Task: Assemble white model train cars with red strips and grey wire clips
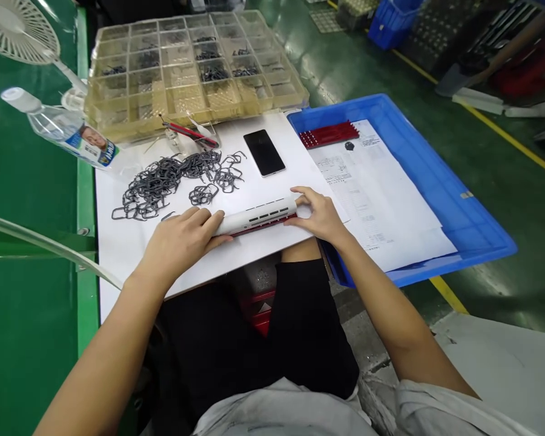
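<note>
Between my two hands, at the front edge of the white board, is a long white slotted bar (258, 215) with a red strip (263, 227) along its underside. My left hand (186, 236) is closed round its left end, thumb toward me. At the right end, my right hand (315, 212) pinches the bar between thumb and fingers. Just beyond my left hand lies a heap of dark grey bent clips or rings (158, 181), with a smaller cluster of them (203, 194) nearer the bar.
Behind the heap stand a clear compartment box (186, 115), a red-handled tool (191, 132) and a phone (264, 152). A blue tray (472, 233) at right holds papers (381, 200) and red slotted parts (329, 134). At left are a bottle (59, 124) and a fan (20, 30).
</note>
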Action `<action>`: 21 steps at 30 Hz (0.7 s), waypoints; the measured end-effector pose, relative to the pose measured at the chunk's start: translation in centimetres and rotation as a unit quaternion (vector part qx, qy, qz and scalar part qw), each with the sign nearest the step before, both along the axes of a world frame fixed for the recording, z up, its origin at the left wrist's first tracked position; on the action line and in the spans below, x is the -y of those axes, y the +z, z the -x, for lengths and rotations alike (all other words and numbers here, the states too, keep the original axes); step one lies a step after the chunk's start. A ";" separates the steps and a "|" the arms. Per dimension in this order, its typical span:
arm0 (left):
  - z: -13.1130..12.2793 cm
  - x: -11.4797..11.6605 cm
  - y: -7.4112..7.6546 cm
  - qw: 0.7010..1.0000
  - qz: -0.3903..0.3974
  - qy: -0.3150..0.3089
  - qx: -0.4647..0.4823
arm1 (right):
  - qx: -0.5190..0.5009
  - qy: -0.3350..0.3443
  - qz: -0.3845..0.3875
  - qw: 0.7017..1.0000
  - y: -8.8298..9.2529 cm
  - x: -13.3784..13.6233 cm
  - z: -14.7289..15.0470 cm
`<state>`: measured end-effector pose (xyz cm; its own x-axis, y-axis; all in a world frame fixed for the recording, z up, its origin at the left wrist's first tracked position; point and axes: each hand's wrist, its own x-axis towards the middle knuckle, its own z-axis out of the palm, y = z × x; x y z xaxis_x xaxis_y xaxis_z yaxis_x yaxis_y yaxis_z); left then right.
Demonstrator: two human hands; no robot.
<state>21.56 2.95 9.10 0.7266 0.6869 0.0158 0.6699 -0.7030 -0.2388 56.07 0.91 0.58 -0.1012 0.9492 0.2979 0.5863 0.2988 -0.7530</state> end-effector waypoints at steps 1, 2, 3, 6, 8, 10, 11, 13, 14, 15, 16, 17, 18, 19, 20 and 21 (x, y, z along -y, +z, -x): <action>0.1 -0.1 -0.1 1.000 0.000 -0.003 -0.007 | 0.001 0.003 0.000 1.000 0.0 0.0 0.0; 0.1 -0.2 -0.3 1.000 0.001 -0.005 -0.015 | 0.003 0.004 -0.001 1.000 0.0 0.0 0.0; 0.1 -0.3 -0.5 1.000 0.001 -0.005 -0.021 | 0.006 0.006 -0.002 1.000 0.0 0.0 0.0; -0.2 -0.6 -1.2 1.000 0.000 -0.002 -0.021 | 0.013 0.010 -0.005 1.000 0.0 0.0 0.0; -0.5 -0.8 -1.7 1.000 0.002 -0.002 -0.009 | 0.017 0.011 -0.005 1.000 0.0 0.1 -0.2; -0.7 -1.0 -2.2 1.000 0.011 -0.001 0.002 | 0.014 0.018 -0.005 1.000 0.1 0.2 -0.4; -0.8 -1.0 -2.4 1.000 0.016 0.000 0.007 | 0.008 0.026 -0.003 1.000 0.2 0.2 -0.5; -1.0 -1.1 -2.8 0.999 0.029 0.003 0.014 | -0.005 0.044 0.003 0.999 0.5 0.3 -0.9; -1.1 -1.2 -2.9 0.999 0.035 0.003 0.016 | -0.009 0.050 0.008 0.999 0.6 0.3 -1.0; -1.2 -1.2 -2.9 0.999 0.040 0.002 0.017 | -0.009 0.053 0.015 0.998 0.7 0.4 -1.2; -1.4 -1.3 -2.9 0.999 0.044 0.001 0.015 | -0.006 0.054 0.022 0.998 0.8 0.4 -1.3; -1.5 -1.4 -2.9 0.999 0.049 0.001 0.012 | -0.003 0.053 0.029 0.998 0.9 0.4 -1.4; -1.6 -1.5 -2.8 0.999 0.053 0.002 0.008 | 0.000 0.053 0.035 0.998 1.0 0.4 -1.5; -1.6 -1.6 -2.7 0.998 0.058 0.006 0.005 | 0.001 0.054 0.038 0.998 1.0 0.4 -1.6; -1.5 -1.6 -2.6 0.998 0.064 0.011 0.001 | 0.000 0.058 0.039 0.998 1.1 0.3 -1.6; -1.2 -1.6 -2.5 0.997 0.072 0.015 -0.001 | -0.003 0.061 0.037 0.997 1.1 0.3 -1.6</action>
<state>22.81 4.58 6.61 0.7058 0.7032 -0.0859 0.6903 -0.7099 -0.1393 57.66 0.62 1.67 -0.2154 0.9495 0.2283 0.5448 0.3109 -0.7788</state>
